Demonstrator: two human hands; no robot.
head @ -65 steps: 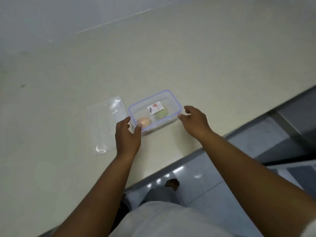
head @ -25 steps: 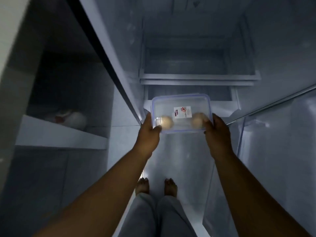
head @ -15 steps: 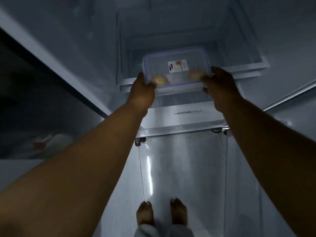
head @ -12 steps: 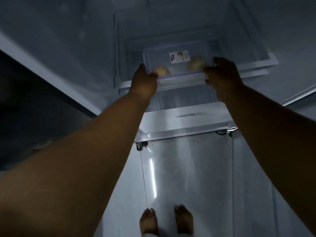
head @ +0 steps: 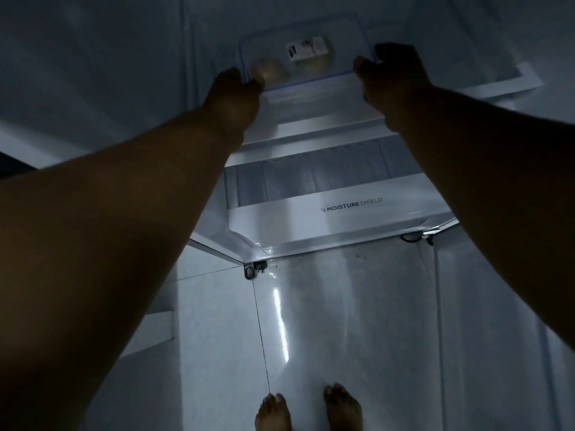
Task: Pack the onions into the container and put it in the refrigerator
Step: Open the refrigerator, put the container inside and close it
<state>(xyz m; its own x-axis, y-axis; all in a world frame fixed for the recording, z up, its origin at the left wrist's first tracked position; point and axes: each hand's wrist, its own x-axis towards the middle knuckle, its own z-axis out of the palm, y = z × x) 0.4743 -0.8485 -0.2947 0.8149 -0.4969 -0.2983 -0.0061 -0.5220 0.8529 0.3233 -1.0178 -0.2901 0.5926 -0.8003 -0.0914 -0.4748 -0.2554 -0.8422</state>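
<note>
You are at the open refrigerator (head: pixel 342 213), on the last step: the lidded container (head: pixel 306 59) sits at the front edge of the shelf (head: pixel 311 132) above the crisper drawer (head: pixel 357 209), two onions (head: pixel 270 71) visible inside. Your left hand (head: pixel 231 96) and right hand (head: pixel 393 74) are clamped on its near corners. Next, judge that it rests fully on the shelf, slide it deeper, then let go.

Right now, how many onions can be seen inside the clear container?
2. One onion lies at the container's left end, beside the left hand. The other onion lies near the middle, partly under the label. More may be hidden.
</note>
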